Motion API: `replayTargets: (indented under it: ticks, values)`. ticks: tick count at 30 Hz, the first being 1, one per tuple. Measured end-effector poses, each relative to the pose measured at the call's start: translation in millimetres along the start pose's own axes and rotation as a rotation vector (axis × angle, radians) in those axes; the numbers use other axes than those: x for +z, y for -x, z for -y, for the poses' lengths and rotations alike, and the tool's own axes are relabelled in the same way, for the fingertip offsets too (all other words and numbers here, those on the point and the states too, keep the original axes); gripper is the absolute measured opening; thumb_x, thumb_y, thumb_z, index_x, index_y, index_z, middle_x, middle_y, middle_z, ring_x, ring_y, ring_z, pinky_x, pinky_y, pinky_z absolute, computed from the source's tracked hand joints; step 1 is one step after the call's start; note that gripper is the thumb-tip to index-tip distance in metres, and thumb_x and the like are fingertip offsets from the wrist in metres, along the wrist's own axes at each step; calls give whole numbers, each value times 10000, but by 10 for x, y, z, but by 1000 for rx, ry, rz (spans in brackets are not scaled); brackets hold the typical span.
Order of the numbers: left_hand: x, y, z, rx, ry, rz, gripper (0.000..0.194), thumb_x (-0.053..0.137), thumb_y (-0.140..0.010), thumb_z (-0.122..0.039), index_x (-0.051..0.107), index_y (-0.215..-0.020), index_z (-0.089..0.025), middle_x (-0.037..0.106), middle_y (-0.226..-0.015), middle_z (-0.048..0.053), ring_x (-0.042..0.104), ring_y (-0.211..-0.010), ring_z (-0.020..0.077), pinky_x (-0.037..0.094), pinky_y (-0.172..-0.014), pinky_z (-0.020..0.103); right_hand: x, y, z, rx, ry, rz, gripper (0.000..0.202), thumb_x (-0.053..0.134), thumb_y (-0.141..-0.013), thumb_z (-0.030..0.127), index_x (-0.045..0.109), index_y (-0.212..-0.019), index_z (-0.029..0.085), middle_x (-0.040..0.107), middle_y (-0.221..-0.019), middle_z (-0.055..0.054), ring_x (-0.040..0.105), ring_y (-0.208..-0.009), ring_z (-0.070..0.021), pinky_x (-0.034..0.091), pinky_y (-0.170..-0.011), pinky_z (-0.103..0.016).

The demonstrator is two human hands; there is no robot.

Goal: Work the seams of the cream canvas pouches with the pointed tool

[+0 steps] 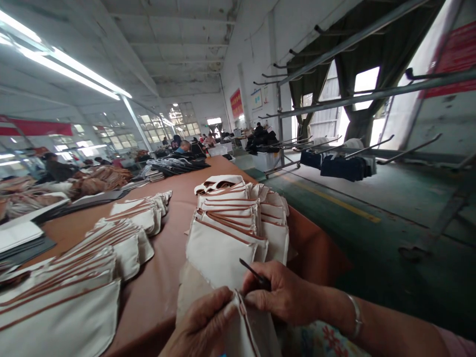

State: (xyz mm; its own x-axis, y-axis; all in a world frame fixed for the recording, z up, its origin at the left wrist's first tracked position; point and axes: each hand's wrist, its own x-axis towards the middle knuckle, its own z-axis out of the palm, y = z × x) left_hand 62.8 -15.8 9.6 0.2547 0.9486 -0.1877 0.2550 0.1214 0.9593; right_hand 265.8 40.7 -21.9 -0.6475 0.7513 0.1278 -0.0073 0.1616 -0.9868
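Low in the view, my left hand [206, 317] pinches the top end of a cream fabric piece [250, 325] with a brown-edged seam. My right hand [282, 292] is closed around a slim dark pointed tool [254, 271], its tip angled up and left; whether it is snips cannot be made out. The right thumb and fingertips also press on the fabric, close beside the left fingers. Just beyond my hands lies a fanned stack of cream fabric pieces [223, 245] with brown edging. The lower end of the held piece leaves the frame.
More cream pieces [74, 317] lie overlapped along the left of the brown-covered table [159, 277]. Dark flat sheets [22, 253] and black bundles [178, 165] sit farther off. A metal rack [334, 104] with prongs stands at right, beyond the table edge. Other people work in the background.
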Motion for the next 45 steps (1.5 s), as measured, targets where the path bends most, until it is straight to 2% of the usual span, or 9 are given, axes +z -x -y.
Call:
replayTargets:
  ticks: [4,8,15,18,21,27,37,41,45]
  values:
    - [55,-89,-42,-6,-22,-34,313,654,-819,-515,633,-752,-210,608,-742,-10,563,-754,174,477,-671,202,-52,-4,21,-125,257,-82,151,563,-867,270,608,-815,135,530,-658,21,455,-591,-98,330,-525,-208]
    - [118,-217,25,-10,69,-59,352,668,-802,-538,610,-779,-191,578,-728,-15,529,-709,155,434,-640,203,-127,-43,8,-278,474,-179,109,560,-827,222,603,-762,145,545,-666,10,480,-615,-112,337,-578,-243]
    - [216,-388,58,-15,113,-66,439,762,-699,-570,634,-733,-151,554,-627,-30,426,-586,97,337,-535,176,-195,-203,-204,312,-436,-138,109,574,-657,256,562,-736,182,433,-510,79,333,-343,-72,218,-319,-194]
    - [254,-421,88,-63,272,-48,379,791,-699,-493,622,-722,-154,584,-595,-21,457,-538,95,337,-505,179,-166,-228,-321,323,-526,-139,123,568,-640,248,570,-740,176,436,-492,75,351,-361,-73,247,-328,-179]
    - [279,-448,138,-107,505,-28,328,814,-684,-417,614,-717,-159,638,-601,10,536,-527,123,390,-514,205,-152,-214,-348,239,-406,-147,100,597,-701,262,575,-735,171,460,-492,66,344,-369,-68,243,-332,-175]
    - [327,-514,122,-130,617,-45,286,833,-675,-351,630,-640,-152,667,-560,34,574,-509,137,430,-539,228,-171,-202,-350,203,-323,-144,117,593,-745,286,578,-749,170,456,-499,62,336,-373,-67,269,-345,-173]
    - [298,-610,181,-154,383,-137,356,809,-621,-447,592,-597,-165,557,-491,-25,447,-454,93,319,-455,186,-201,-203,-340,253,-351,-175,160,592,-748,322,563,-809,177,511,-538,53,340,-350,-64,242,-298,-161]
    - [314,-630,182,-132,273,-124,345,736,-672,-475,580,-621,-172,537,-511,-34,419,-461,89,286,-456,186,-285,-195,-253,226,-275,-94,243,605,-804,410,567,-816,171,477,-530,71,348,-354,-52,248,-309,-149]
    - [329,-653,200,-101,76,-132,281,660,-726,-419,579,-622,-171,470,-493,-54,371,-462,85,230,-445,191,-352,-188,-163,263,-141,-60,186,706,-672,256,590,-774,151,546,-568,51,412,-420,-52,294,-361,-139]
